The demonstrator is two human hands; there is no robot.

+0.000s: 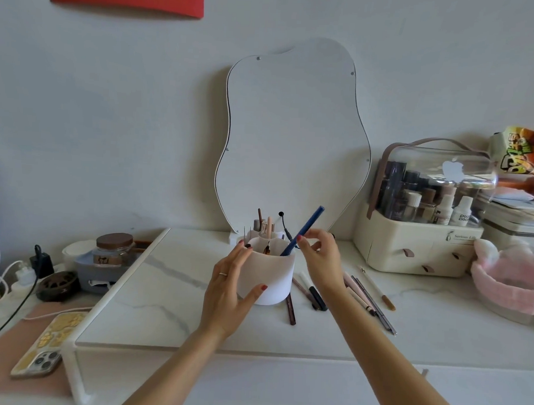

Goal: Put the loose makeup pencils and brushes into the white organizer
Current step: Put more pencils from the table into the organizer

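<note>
Fingers [307,237] of the right hand [321,258] pinch a blue pencil [304,230] near its middle, thumb and fingertips closed on the shaft. It leans up and to the right, its lower end down inside the organizer [267,278] at the right of the rim, its upper end well above the fingers. The left hand [229,289] wraps the organizer's left side: fingers spread up the wall to the rim, thumb pressed on the front low down, a ring on one finger.

The organizer is a white round cup standing on the marbled table [171,293], just in front of a wavy white board [292,136] that leans on the wall. Several pencils and brushes [269,228] already stand upright in its back compartments.

Loose pencils [368,299] lie on the table to the right of the organizer, under and beyond the right wrist, apart from both hands. A dark brown one [290,310] lies touching or just beside the organizer's base at the front right. A white one with a brown tip [377,289] lies farthest right.

A cosmetics case [416,238] with a clear lid stands at the right, a pink headband [511,280] beside it. At the left are a jar [114,248], a charger [41,261] and a phone [47,346].
</note>
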